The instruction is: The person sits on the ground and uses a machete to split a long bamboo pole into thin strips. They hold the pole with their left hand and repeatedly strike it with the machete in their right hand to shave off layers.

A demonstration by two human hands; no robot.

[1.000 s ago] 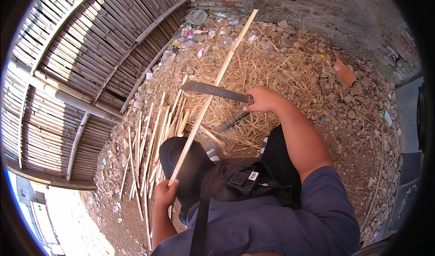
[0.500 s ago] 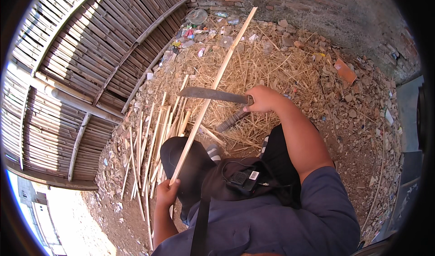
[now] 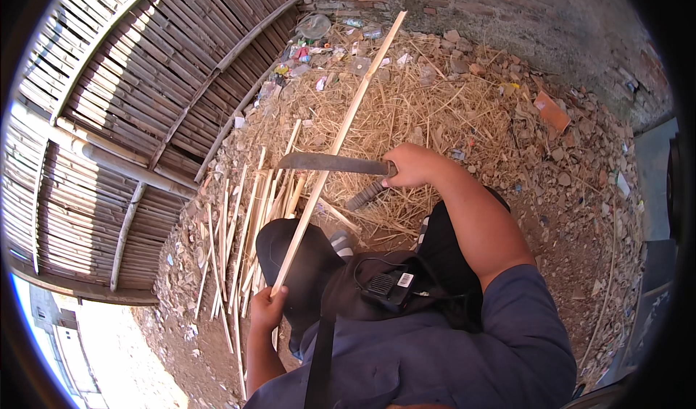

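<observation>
Straw-like shavings [image 3: 464, 112] litter the ground [image 3: 554, 271]; here, the left hand [image 3: 268, 306] grips a pale strip [image 3: 355, 106] slanting over the left knee [image 3: 274, 239], the right hand [image 3: 412, 166] holding a machete [image 3: 341, 163] across it. A downward skid could cut knee or hand.

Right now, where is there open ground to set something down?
Pebbly but fairly open dirt lies just right of the right arm, short of the grey panel; a smaller patch borders the strip pile and sunlit ground. Crowded: that pile, and the straw beneath the knife.
</observation>
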